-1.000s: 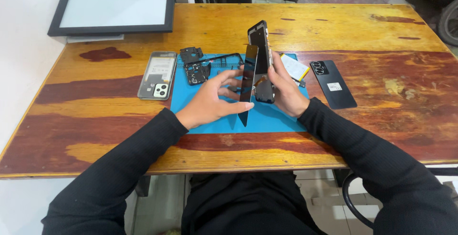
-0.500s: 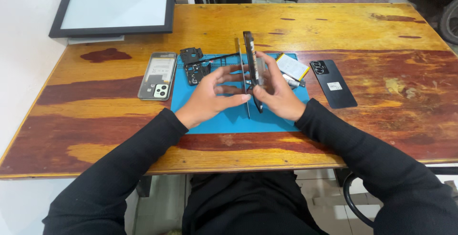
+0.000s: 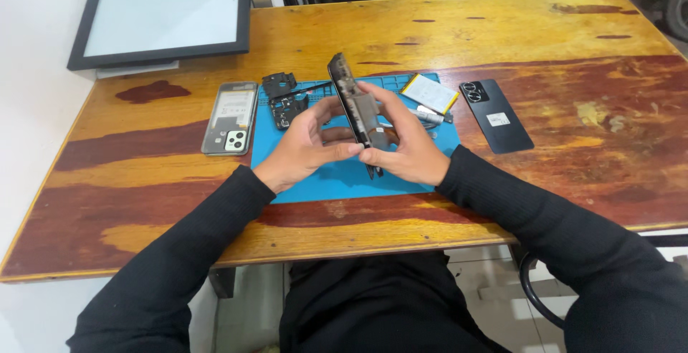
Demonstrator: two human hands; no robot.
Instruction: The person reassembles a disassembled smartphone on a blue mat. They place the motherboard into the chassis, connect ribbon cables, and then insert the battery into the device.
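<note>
Both hands hold an opened phone body (image 3: 352, 102) edge-on above a blue work mat (image 3: 322, 181). My left hand (image 3: 304, 145) grips it from the left side, thumb near its lower end. My right hand (image 3: 401, 141) wraps it from the right, fingers over its exposed inner side. The phone tilts with its top end away from me. Its screen side cannot be seen.
A phone back cover with camera cutouts (image 3: 230, 118) lies left of the mat. Small black parts (image 3: 283, 98) and a flat battery (image 3: 428, 93) rest on the mat. A dark phone (image 3: 496, 115) lies to the right. A framed panel (image 3: 163, 15) sits on the wooden table (image 3: 502, 30) at far left.
The phone body has been lowered and turned from upright to a slanted, edge-on pose. Both hands have closed in around it, nearer the mat.
</note>
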